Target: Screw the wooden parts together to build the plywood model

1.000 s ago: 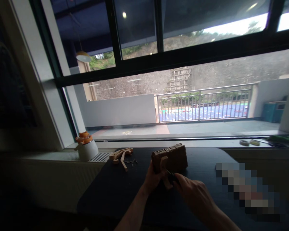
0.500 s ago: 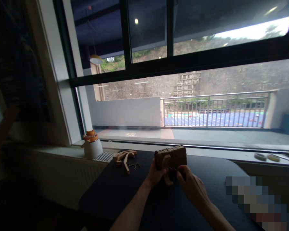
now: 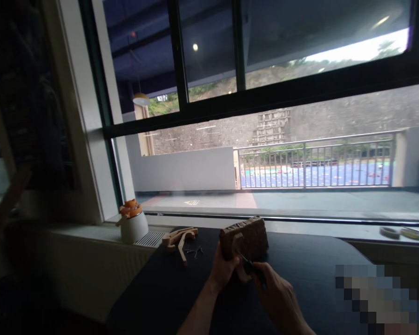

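Over the dark table point(image 3: 153, 284), my left hand point(image 3: 223, 271) is closed around the lower left of a brown rough-faced block point(image 3: 254, 238). Its fingers also press a curved wooden piece point(image 3: 236, 243) against the block's near face. My right hand point(image 3: 275, 287) is wrapped round the black handle of a screwdriver point(image 3: 248, 266). The thin shaft points up and left at the curved piece; whether its tip meets a screw is too small to tell. To the left lie more curved wooden pieces point(image 3: 182, 238) and several loose screws point(image 3: 197, 251).
A white pot with an orange top point(image 3: 133, 225) stands on the window sill point(image 3: 91, 231). Rolls of tape point(image 3: 390, 232) lie on the sill at right. A blurred-out patch point(image 3: 380, 298) covers the lower right. Another person's arm point(image 3: 10, 204) shows at far left.
The screwdriver's shaft now shows, its handle drawn back and tilted lower with my right hand. The block has turned slightly in my left hand. The whole view has shifted a little.
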`<state>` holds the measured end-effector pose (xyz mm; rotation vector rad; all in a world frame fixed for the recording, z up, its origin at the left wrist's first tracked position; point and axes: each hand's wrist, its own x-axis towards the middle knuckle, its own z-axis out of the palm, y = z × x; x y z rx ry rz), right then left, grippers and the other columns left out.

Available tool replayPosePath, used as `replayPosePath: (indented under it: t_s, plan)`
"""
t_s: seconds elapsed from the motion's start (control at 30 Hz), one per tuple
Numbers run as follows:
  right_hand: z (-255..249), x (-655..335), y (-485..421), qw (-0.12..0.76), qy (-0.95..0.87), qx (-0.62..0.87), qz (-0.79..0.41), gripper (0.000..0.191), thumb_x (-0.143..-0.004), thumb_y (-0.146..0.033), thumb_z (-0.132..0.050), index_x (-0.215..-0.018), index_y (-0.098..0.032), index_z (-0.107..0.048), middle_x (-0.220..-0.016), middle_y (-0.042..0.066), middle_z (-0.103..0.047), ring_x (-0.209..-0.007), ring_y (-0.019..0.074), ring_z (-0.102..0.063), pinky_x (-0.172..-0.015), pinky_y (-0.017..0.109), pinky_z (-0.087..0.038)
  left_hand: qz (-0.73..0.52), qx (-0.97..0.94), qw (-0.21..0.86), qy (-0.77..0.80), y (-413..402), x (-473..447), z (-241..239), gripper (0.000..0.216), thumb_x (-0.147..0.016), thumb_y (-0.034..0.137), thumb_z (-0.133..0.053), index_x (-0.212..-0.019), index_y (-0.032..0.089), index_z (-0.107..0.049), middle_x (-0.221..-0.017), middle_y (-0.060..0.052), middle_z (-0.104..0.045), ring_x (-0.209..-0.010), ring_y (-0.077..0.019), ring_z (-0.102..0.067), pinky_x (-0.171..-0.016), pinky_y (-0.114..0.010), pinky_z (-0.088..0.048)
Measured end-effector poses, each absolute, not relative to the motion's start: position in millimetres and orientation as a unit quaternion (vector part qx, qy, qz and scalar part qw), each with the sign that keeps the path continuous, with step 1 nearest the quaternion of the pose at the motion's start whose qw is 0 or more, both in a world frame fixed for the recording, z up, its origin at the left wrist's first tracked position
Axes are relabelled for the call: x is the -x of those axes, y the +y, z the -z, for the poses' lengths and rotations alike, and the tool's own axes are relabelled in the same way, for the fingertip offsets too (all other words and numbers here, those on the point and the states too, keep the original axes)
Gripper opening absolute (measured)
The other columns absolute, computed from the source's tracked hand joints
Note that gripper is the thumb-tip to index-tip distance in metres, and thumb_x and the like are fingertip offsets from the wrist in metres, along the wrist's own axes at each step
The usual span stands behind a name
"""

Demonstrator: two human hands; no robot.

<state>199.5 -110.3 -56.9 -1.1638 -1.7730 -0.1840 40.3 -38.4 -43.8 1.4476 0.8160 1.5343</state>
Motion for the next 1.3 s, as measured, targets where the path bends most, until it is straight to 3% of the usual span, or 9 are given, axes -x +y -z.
replayPosePath:
  t_s: [0.23, 0.4, 0.6, 0.77, 1.13, 1.3]
  plan:
    - [54.2, -198.1, -112.2, 0.494, -0.698, 0.518, 0.007, 0.017, -0.092, -0.034, -0.041, -0.097, -0.022, -0.053, -0.068, 0.001, -0.07, -0.057, 0.0187, -0.067, -0.052, 0.025, -0.048, -0.617, -0.587, 0.414, 0.322, -34.9, -38.1, 48.6, 0.044, -0.061, 0.012, -0.07, -0.103, 0.018, -0.057, -0.093, -0.003, -0.066, -0.086, -0.0206, -0.061, -0.077, -0.031, -0.049]
    - [48.1, -200.2, -113.2, 0.494, -0.684, 0.536, -0.023, 0.02, -0.092, -0.038, -0.041, -0.094, -0.022, -0.053, -0.073, 0.002, -0.071, -0.062, 0.0191, -0.068, -0.054, 0.025, -0.051, -0.616, -0.589, 0.408, 0.328, -31.7, -38.3, 53.7, 0.045, -0.061, 0.013, -0.071, -0.104, 0.018, -0.056, -0.092, -0.003, -0.066, -0.084, -0.0203, -0.06, -0.078, -0.033, -0.049]
    - [47.7, -197.6, -117.2, 0.505, -0.699, 0.506, 0.034, 0.017, -0.088, -0.027, -0.045, -0.103, -0.022, -0.048, -0.082, 0.002, -0.07, -0.066, 0.018, -0.068, -0.059, 0.026, -0.05, -0.619, -0.589, 0.401, 0.33, -33.7, -40.1, 51.7, 0.044, -0.061, 0.012, -0.069, -0.103, 0.018, -0.055, -0.092, -0.002, -0.065, -0.085, -0.0197, -0.06, -0.077, -0.031, -0.049]
    - [50.5, -200.0, -116.2, 0.517, -0.71, 0.472, 0.079, 0.018, -0.09, -0.028, -0.044, -0.103, -0.022, -0.054, -0.086, 0.004, -0.071, -0.071, 0.0167, -0.068, -0.063, 0.025, -0.05, -0.617, -0.586, 0.402, 0.336, -36.7, -40.0, 47.5, 0.044, -0.06, 0.012, -0.07, -0.101, 0.018, -0.056, -0.09, -0.002, -0.066, -0.082, -0.0196, -0.061, -0.075, -0.031, -0.049]
    - [44.8, -200.9, -118.9, 0.503, -0.68, 0.525, 0.099, 0.024, -0.094, -0.037, -0.039, -0.089, -0.021, -0.056, -0.061, 0.001, -0.068, -0.05, 0.0188, -0.066, -0.045, 0.024, -0.043, -0.618, -0.586, 0.409, 0.328, -32.2, -38.8, 54.2, 0.048, -0.062, 0.019, -0.073, -0.107, 0.018, -0.054, -0.093, -0.003, -0.065, -0.085, -0.0202, -0.06, -0.077, -0.032, -0.049]
    - [43.8, -197.3, -120.0, 0.495, -0.695, 0.509, 0.113, 0.023, -0.089, -0.029, -0.043, -0.107, -0.019, -0.054, -0.085, 0.006, -0.071, -0.069, 0.0203, -0.069, -0.059, 0.027, -0.05, -0.62, -0.583, 0.412, 0.325, -32.5, -39.0, 53.6, 0.048, -0.061, 0.019, -0.074, -0.106, 0.019, -0.055, -0.095, -0.003, -0.065, -0.087, -0.0208, -0.061, -0.08, -0.033, -0.048]
